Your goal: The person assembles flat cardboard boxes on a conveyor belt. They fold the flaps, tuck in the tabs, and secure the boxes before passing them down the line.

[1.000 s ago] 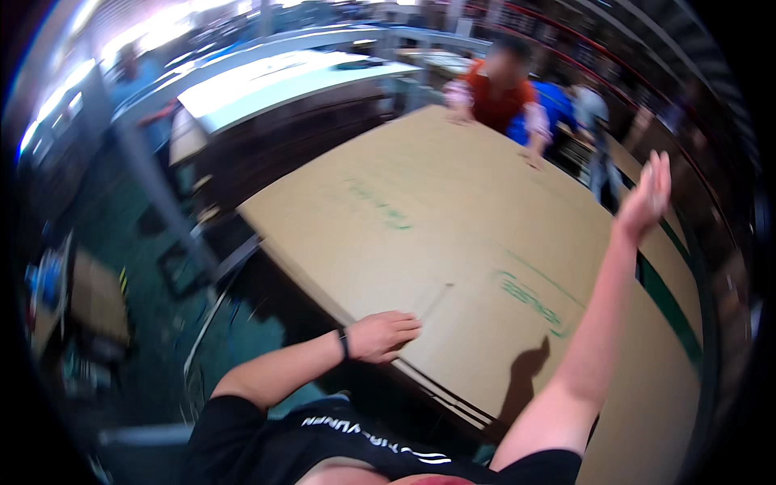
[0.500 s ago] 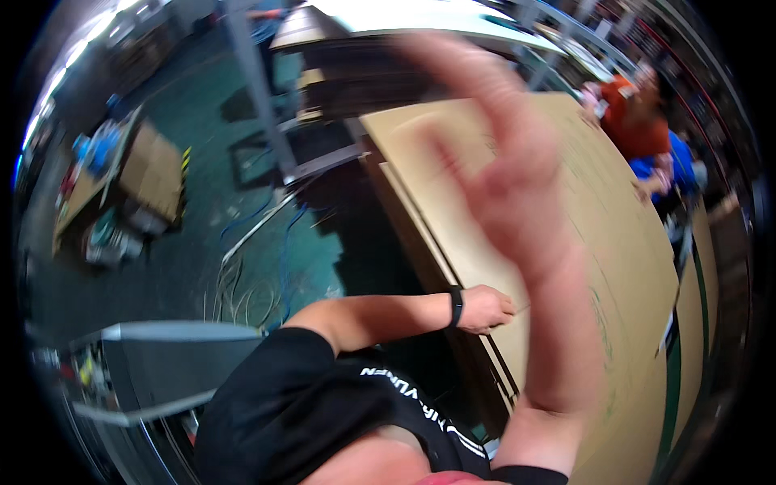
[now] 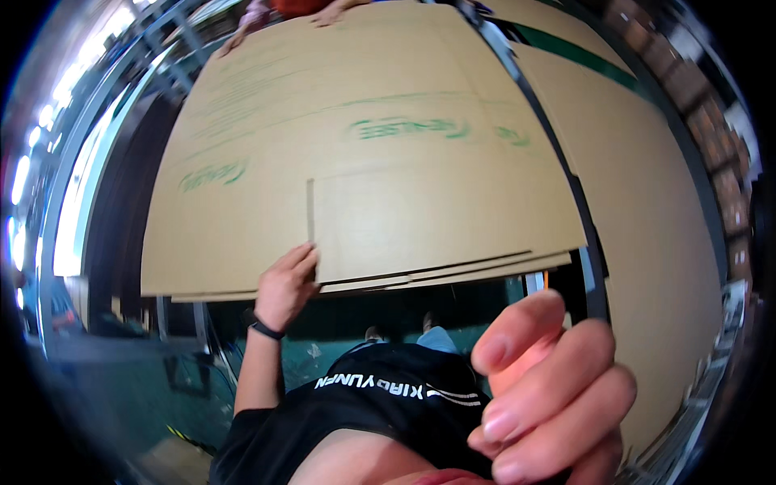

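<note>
A large brown cardboard sheet (image 3: pixel 420 202) with green printed marks lies in front of me, on top of other sheets. My left hand (image 3: pixel 287 283) is at its near edge, by the lower end of a narrow slot (image 3: pixel 310 202). Its fingers lie on top and bend together at the edge, gripping the sheet. The side under the edge is hidden. My right hand (image 3: pixel 558 396) is raised close to the camera at the lower right, away from the cardboard. Its fingers are loosely bent, with a gap below the uppermost one; I see nothing held there.
Another person's hands (image 3: pixel 330 14) rest at the far edge of the sheet. More cardboard (image 3: pixel 647 186) lies to the right, past a dark gap. Stacked boxes (image 3: pixel 711 129) stand at the far right. A metal frame (image 3: pixel 55 218) rises at the left.
The view has swung round to the right and now faces the sheet squarely. My right hand has come down and back from over the sheet, its fingers now bent. My left hand remains at the edge.
</note>
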`<state>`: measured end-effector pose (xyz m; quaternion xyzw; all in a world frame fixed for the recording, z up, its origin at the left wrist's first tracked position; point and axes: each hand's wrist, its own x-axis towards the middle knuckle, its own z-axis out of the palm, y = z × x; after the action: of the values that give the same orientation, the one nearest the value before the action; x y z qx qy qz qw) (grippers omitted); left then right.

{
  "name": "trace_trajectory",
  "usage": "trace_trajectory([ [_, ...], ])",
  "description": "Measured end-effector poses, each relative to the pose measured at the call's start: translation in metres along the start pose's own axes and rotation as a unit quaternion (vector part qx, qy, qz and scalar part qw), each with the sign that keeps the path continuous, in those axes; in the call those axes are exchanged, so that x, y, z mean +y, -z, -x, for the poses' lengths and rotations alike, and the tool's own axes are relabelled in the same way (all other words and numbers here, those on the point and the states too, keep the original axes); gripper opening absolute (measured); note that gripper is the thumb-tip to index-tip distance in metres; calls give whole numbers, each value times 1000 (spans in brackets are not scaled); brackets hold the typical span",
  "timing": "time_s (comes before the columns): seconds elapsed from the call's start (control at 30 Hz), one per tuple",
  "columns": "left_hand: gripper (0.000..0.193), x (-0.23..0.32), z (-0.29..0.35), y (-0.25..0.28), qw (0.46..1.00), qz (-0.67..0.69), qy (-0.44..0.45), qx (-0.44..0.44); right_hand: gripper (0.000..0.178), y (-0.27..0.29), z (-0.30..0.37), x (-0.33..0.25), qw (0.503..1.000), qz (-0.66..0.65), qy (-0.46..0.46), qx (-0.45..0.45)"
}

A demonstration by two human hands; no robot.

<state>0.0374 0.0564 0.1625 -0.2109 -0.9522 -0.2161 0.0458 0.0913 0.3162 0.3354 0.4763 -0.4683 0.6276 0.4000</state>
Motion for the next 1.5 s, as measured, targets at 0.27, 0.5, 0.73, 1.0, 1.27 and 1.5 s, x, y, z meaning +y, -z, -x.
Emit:
trace_trajectory([
  [0.27,36,-11,-17,-32,800,483,349,74,41,311,122,-40,839,342,-319,278],
  [0.5,24,-30,-3,-62,938,32,343,36,13,635,328,-31,643,281,-420,576],
  [0.73,25,-41,6,-59,955,-151,251,51,33,761,371,102,380,298,-639,599],
  [1.0,29,-52,20,-72,965,-111,223,79,64,717,283,105,222,405,-638,616],
  [1.27,28,-53,-8,-77,941,-175,290,-15,29,809,263,98,561,401,-430,582],
  [1.5,27,-71,-7,-59,902,-269,319,-108,34,860,185,1,578,409,-413,573],
])
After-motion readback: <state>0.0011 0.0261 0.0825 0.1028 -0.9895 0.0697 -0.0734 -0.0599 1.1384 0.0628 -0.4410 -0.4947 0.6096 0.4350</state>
